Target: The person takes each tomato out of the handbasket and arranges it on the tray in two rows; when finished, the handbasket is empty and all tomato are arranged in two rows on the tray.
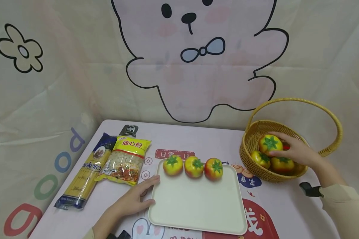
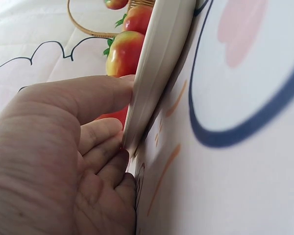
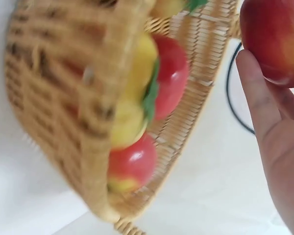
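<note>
My right hand (image 1: 297,151) is inside the wicker basket (image 1: 306,171) and holds a yellow-red tomato (image 1: 270,143) with a green star-shaped top. The right wrist view has that tomato (image 3: 277,41) at its upper right corner, against the fingertips. More tomatoes lie below it in the basket, among them a yellow one (image 1: 260,159) and a darker one (image 1: 282,165). My left hand (image 1: 131,200) touches the left edge of the cream tray (image 1: 194,205) with thumb and fingertips. Along the tray's far side sit three tomatoes, a left (image 1: 172,165), a middle (image 1: 193,166) and a right one (image 1: 213,169).
On the table's left lie a long spaghetti pack (image 1: 88,172) and a yellow-topped macaroni bag (image 1: 127,162). A small dark packet (image 1: 129,130) is behind them. The basket's tall handle (image 1: 332,116) arches over its opening. A printed cloth (image 1: 62,99) hangs behind the table.
</note>
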